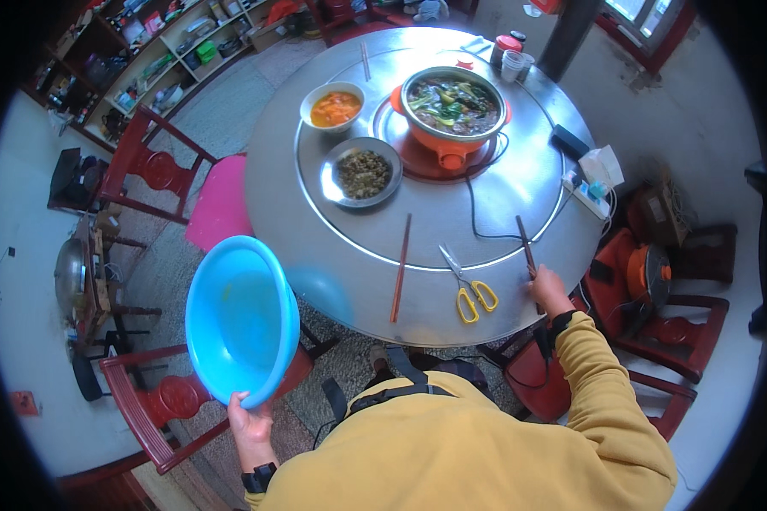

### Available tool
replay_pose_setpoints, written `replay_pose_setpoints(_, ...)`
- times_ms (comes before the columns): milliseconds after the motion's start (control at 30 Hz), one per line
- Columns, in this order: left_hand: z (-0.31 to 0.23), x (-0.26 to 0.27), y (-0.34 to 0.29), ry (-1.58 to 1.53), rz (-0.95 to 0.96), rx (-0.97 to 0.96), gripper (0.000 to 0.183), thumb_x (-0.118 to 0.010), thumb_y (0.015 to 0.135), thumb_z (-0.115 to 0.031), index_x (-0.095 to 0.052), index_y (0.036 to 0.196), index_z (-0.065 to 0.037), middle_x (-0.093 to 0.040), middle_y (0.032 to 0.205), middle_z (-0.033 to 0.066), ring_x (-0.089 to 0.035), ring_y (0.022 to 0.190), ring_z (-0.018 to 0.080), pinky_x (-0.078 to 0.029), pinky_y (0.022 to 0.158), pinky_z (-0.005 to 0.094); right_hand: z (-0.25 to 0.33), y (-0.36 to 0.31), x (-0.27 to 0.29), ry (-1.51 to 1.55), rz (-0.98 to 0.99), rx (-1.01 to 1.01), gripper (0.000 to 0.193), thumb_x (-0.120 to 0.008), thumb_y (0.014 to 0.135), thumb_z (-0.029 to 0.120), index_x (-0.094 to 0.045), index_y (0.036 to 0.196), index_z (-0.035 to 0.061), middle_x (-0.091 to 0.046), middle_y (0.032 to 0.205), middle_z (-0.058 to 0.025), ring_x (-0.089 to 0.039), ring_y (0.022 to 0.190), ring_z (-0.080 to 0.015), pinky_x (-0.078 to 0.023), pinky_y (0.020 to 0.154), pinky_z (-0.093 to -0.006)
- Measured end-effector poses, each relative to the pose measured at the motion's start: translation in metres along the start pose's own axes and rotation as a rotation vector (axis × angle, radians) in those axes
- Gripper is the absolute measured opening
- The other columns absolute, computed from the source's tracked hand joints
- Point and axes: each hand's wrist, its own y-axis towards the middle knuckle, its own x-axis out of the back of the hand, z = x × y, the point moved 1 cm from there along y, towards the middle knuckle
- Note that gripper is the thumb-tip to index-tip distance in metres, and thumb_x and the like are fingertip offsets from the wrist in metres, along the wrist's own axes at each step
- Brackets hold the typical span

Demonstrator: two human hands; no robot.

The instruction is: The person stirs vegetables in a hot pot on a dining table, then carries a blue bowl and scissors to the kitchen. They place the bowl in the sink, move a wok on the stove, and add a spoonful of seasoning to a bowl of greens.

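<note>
My left hand grips the rim of a light-blue plastic basin, held tilted off the table's left edge; the basin's inside looks bare. At the right edge of the round metal table, my right hand closes round the near end of a pair of dark chopsticks, whose far ends point away from me. Left of that hand lie scissors with yellow handles, blades slightly apart. Another pair of brown chopsticks rests farther left on the tabletop.
An orange electric pot of greens in broth stands at the far middle, its cord trailing across the table. Nearby sit a bowl of orange food and a metal plate of chopped greens. A power strip lies right; red chairs surround the table.
</note>
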Motion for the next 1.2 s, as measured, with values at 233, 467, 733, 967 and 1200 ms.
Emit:
replay_pose_setpoints(233, -0.006, 0.027, -0.001, -0.01, -0.014, 0.0, 0.063, -0.045, 0.066, -0.001, -0.023, 0.124, 0.005, -0.04, 0.12, 0.0252, -0.045, 0.106, 0.0452, -0.043, 0.089, 0.0561, 0.002, 0.012, 0.007, 0.014, -0.046, -0.002, 0.033, -0.062, 0.074, 0.023, -0.048, 0.095, 0.0012, -0.06, 0.089, -0.0188, -0.057, 0.085, -0.0357, -0.046, 0.072, -0.0442)
replay_pose_setpoints(467, -0.022, 0.041, 0.005, -0.011, -0.035, -0.03, 0.062, -0.045, 0.066, -0.001, -0.023, 0.124, 0.005, -0.039, 0.121, 0.025, -0.045, 0.106, 0.0448, -0.044, 0.087, 0.0559, 0.04, -0.028, 0.049, 0.171, -0.003, -0.048, 0.046, -0.059, 0.073, 0.028, -0.041, 0.101, -0.0038, -0.057, 0.093, -0.0274, -0.055, 0.091, -0.0395, -0.044, 0.077, -0.0434)
replay_pose_setpoints(733, -0.072, 0.098, 0.035, -0.064, -0.003, 0.012, 0.062, -0.042, 0.069, -0.002, -0.017, 0.124, 0.011, -0.036, 0.119, 0.0338, -0.042, 0.103, 0.0535, -0.049, 0.085, 0.0478, 0.164, -0.04, 0.11, 1.298, 0.225, 0.314, 0.018, -0.043, 0.089, 0.023, -0.051, 0.087, 0.0073, -0.042, 0.063, 0.0007, -0.035, 0.045, -0.0062, -0.028, 0.039, -0.0203)
replay_pose_setpoints(967, -0.111, 0.125, 0.036, -0.039, -0.038, 0.028, 0.033, -0.048, 0.072, -0.002, -0.043, 0.104, 0.001, -0.055, 0.095, 0.0112, -0.058, 0.082, 0.0232, -0.054, 0.068, 0.034, 0.24, -0.061, 0.122, 1.29, -0.01, 0.348, 0.016, -0.047, 0.087, 0.024, -0.051, 0.083, 0.009, -0.04, 0.059, 0.0037, -0.032, 0.043, -0.0023, -0.022, 0.036, -0.0182)
replay_pose_setpoints(1200, -0.122, 0.135, 0.042, -0.081, -0.136, -0.011, 0.036, -0.049, 0.07, -0.001, -0.043, 0.106, 0.0, -0.054, 0.095, 0.0102, -0.057, 0.084, 0.0223, -0.053, 0.069, 0.0326, 0.267, -0.06, -0.021, 0.06, -0.014, 0.189, 0.046, -0.065, 0.07, 0.042, -0.063, 0.085, -0.0013, -0.061, 0.085, -0.0234, -0.059, 0.082, -0.035, -0.047, 0.073, -0.0402)
